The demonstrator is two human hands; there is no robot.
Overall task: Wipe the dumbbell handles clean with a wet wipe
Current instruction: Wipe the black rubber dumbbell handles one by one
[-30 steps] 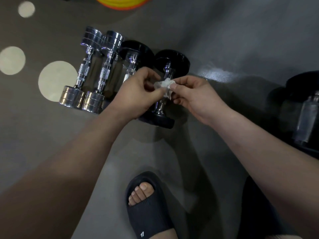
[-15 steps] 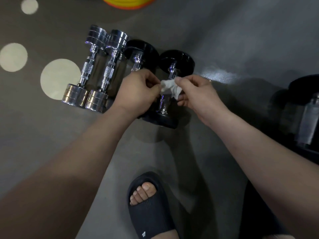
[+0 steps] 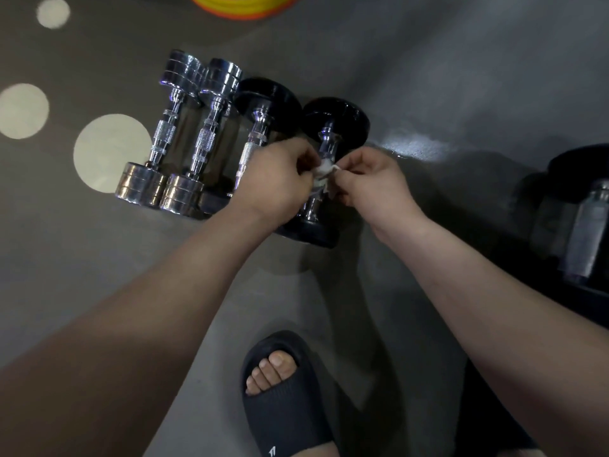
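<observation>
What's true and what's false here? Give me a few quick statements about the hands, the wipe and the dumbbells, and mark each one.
1. The left hand and right hand both pinch the white wipe. True.
2. The chrome dumbbells lie left of the black-ended dumbbells. True.
3. The wipe is wrapped round a chrome dumbbell. False: it is held over the handle of the rightmost black-ended one.
4. The sandal is bright yellow. False: it is dark.
</observation>
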